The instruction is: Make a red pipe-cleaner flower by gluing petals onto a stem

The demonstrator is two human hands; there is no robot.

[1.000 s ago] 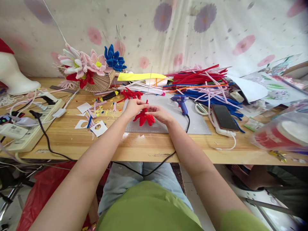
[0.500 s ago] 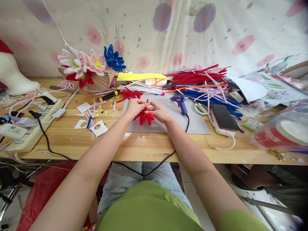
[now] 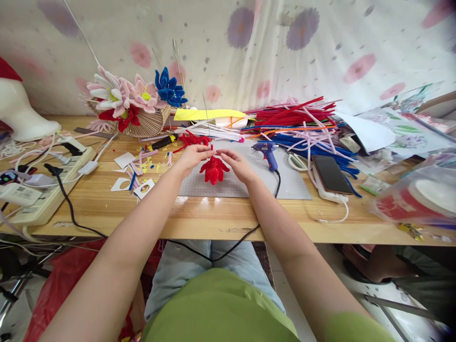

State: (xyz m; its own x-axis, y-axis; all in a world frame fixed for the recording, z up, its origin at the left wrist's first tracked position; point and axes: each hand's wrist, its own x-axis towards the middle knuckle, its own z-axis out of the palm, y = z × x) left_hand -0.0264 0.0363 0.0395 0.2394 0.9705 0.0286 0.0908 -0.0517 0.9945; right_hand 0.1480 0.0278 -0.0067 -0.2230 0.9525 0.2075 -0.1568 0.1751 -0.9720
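Observation:
A red pipe-cleaner flower (image 3: 214,172) hangs with its petals downward over the grey cutting mat (image 3: 245,186). From its base a thin wire stem (image 3: 205,116) rises upward, leaning slightly left. My left hand (image 3: 192,159) is closed in a pinch at the base of the stem, just above the petals. On the other side, my right hand (image 3: 235,164) has its fingers stretched toward the same base, close to the upper petals; whether the fingertips touch it I cannot tell. Its thumb is mostly hidden.
A blue glue gun (image 3: 268,154) lies on the mat, its black cord running over the table edge. Behind are bundles of red pipe cleaners (image 3: 295,114). A phone (image 3: 331,175) lies right; paper scraps (image 3: 144,188) and a power strip (image 3: 53,190) are left.
The red flower has turned and shifted slightly left, so more of its petals show. My right fingers have straightened and moved up off the petals. My left hand keeps its pinch.

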